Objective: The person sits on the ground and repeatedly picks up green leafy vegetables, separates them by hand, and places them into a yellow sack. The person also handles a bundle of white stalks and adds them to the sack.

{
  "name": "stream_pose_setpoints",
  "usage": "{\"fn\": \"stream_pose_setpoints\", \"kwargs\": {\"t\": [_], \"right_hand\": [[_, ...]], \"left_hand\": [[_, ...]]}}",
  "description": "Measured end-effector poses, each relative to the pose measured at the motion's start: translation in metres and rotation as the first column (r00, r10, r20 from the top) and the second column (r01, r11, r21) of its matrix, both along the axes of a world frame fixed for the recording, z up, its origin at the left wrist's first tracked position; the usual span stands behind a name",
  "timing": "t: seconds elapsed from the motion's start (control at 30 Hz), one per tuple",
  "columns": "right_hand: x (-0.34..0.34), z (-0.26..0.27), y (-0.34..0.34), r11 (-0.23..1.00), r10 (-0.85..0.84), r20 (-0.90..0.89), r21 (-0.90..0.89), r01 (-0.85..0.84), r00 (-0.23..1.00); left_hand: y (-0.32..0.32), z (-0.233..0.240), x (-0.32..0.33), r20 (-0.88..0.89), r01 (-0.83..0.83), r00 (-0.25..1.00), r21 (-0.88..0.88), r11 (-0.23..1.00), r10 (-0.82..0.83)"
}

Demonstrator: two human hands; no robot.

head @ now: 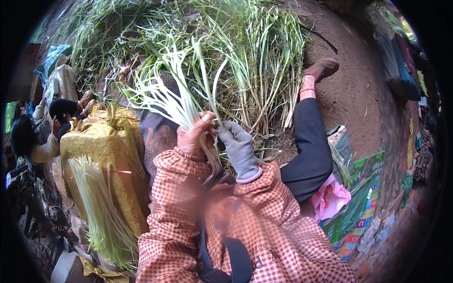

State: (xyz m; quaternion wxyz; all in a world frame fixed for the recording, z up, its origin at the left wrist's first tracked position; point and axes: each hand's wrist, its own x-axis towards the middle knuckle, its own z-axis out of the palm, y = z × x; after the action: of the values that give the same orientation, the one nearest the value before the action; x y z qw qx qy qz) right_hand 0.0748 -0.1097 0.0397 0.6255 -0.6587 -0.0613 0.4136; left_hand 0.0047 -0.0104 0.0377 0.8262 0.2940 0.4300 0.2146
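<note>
My left hand [195,135], bare, is closed round a bunch of pale, long-stemmed leafy vegetables [177,95]; their light leaf ends fan out up and to the left. Close beside it, my right hand [235,145] wears a grey knitted glove and has its fingertips at the base of a thin green stalk [208,90], which rises to the right of the bunch. Beyond both hands, unsorted green stalks [262,63] lie in a heap on the soil, with brownish lower ends towards me.
A yellow woven sack [102,141] stands at left, with a tied bundle of pale stems [102,212] against it. Another person [42,134] sits at far left. At right lie a pink plastic bag [329,198] and a colourful printed mat [357,226]. Bare soil [354,99] runs beyond my shoe.
</note>
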Motion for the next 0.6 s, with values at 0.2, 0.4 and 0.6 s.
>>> {"fn": "stream_pose_setpoints", "kwargs": {"t": [0.2, 0.4, 0.6], "right_hand": [[-0.001, -0.009, 0.003, 0.963, -0.267, -0.123, -0.002, 0.268, 0.956], [0.028, -0.006, 0.001, 0.981, -0.191, -0.051, -0.051, 0.188, 0.98], [0.014, -0.018, -0.007, 0.991, 0.13, 0.688, -0.115, -0.07, 0.714]], "left_hand": [[-0.016, -0.015, -0.004, -0.136, 0.126, 0.982, -0.04, 0.991, -0.13], [-0.01, -0.005, -0.011, -0.174, 0.118, 0.975, -0.129, 0.985, -0.14], [0.01, 0.012, -0.009, -0.012, 0.017, 1.0, -0.063, 0.998, -0.017]]}}
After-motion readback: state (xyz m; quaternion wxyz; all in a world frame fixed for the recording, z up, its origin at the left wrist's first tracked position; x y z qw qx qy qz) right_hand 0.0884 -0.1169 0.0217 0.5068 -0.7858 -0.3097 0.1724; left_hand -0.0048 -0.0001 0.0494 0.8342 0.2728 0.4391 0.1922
